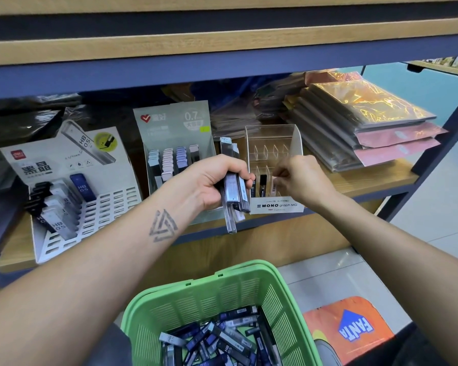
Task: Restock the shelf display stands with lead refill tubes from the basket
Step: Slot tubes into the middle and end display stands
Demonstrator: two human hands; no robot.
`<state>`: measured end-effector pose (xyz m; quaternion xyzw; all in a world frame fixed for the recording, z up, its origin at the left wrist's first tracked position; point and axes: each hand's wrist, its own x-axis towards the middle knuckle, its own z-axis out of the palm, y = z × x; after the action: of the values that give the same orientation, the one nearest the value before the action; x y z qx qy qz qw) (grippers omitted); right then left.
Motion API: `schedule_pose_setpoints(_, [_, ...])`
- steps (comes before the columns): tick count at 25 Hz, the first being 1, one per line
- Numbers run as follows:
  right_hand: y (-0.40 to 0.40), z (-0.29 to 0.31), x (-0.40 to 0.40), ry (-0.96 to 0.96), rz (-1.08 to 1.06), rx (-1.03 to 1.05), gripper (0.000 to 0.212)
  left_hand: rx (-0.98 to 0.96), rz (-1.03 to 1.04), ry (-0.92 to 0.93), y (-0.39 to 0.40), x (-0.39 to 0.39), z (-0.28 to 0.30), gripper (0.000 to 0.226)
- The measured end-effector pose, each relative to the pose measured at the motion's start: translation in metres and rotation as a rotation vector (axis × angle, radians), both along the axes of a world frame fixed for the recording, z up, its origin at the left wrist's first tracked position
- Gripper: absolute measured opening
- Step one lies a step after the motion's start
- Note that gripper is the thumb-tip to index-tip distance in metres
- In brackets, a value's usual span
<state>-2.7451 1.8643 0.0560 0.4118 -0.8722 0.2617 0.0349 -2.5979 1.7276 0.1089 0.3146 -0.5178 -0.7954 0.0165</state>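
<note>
My left hand (209, 180) grips a bundle of lead refill tubes (233, 191), dark and clear, upright in front of the shelf. My right hand (299, 178) reaches into the clear acrylic MONO stand (273, 138), fingers curled at its front slots; what they pinch is hidden. A black tube (262, 184) stands in one slot of that stand. The green basket (169, 299) below holds several loose tubes (222, 339). The grey 0.7 stand (175, 143) and the white HB 0.5 stand (72, 191) to the left each hold several tubes.
A stack of wrapped orange and pink packs (360, 122) lies on the shelf to the right. A wooden shelf board (222, 46) hangs overhead. An orange Fanta item (352, 328) lies on the tiled floor next to the basket.
</note>
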Motion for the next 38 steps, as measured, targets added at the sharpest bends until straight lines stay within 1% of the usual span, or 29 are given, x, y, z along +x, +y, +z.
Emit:
schedule_pose_setpoints(7, [-0.001,0.002,0.004,-0.009,-0.032,-0.031,0.010,-0.017,-0.006,-0.008,-0.002,0.002,0.000,0.013])
schedule_pose_setpoints(8, [-0.002,0.002,0.005,0.004,-0.033,-0.030,0.010,-0.017,-0.007,-0.008,-0.002,0.002,0.000,0.013])
schedule_pose_setpoints(13, [-0.001,0.003,0.008,0.111,-0.068,0.019,0.022,0.001,-0.003,0.004,-0.002,0.003,-0.001,0.012])
schedule_pose_setpoints(15, [0.000,0.008,0.008,0.140,-0.092,-0.011,0.022,0.020,0.009,0.019,-0.002,0.004,-0.001,0.012])
schedule_pose_setpoints(16, [-0.001,0.011,0.010,0.103,-0.082,-0.047,0.023,0.033,0.017,0.031,-0.002,0.005,0.000,0.012])
schedule_pose_setpoints(17, [-0.003,0.014,0.012,-0.008,-0.055,-0.113,0.023,0.047,0.026,0.047,-0.002,0.005,0.000,0.012])
schedule_pose_setpoints(19, [-0.006,0.024,0.022,-0.406,0.012,-0.257,0.021,0.072,0.041,0.077,-0.002,0.007,0.003,0.015])
schedule_pose_setpoints(20, [-0.006,0.030,0.027,-0.609,0.049,-0.300,0.019,0.089,0.050,0.091,-0.002,0.008,0.004,0.019])
schedule_pose_setpoints(21, [-0.006,0.034,0.031,-0.771,0.092,-0.310,0.016,0.104,0.059,0.104,-0.002,0.009,0.005,0.024])
schedule_pose_setpoints(23, [-0.004,0.040,0.036,-1.041,0.199,-0.252,0.020,0.116,0.068,0.129,-0.003,0.011,0.006,0.036])
schedule_pose_setpoints(25, [-0.002,0.042,0.040,-1.274,0.312,-0.159,0.032,0.114,0.069,0.145,-0.004,0.013,0.006,0.045])
schedule_pose_setpoints(27, [-0.002,0.042,0.043,-1.394,0.409,-0.114,0.039,0.111,0.075,0.150,-0.005,0.013,0.006,0.048])
schedule_pose_setpoints(28, [-0.003,0.042,0.043,-1.399,0.434,-0.108,0.041,0.112,0.078,0.150,-0.006,0.013,0.005,0.048])
schedule_pose_setpoints(30, [-0.004,0.042,0.042,-1.333,0.429,-0.100,0.039,0.126,0.082,0.153,-0.006,0.012,0.005,0.046])
schedule_pose_setpoints(33, [-0.007,0.040,0.044,-1.180,0.328,-0.133,0.027,0.143,0.097,0.163,-0.008,0.012,0.004,0.047])
schedule_pose_setpoints(35, [-0.008,0.040,0.041,-1.079,0.265,-0.166,0.026,0.146,0.105,0.175,-0.008,0.011,0.004,0.047])
schedule_pose_setpoints(36, [-0.007,0.041,0.038,-1.041,0.241,-0.164,0.026,0.144,0.109,0.178,-0.007,0.010,0.005,0.045])
schedule_pose_setpoints(38, [-0.002,0.047,0.031,-0.984,0.196,-0.145,0.022,0.121,0.109,0.171,-0.006,0.011,0.006,0.032])
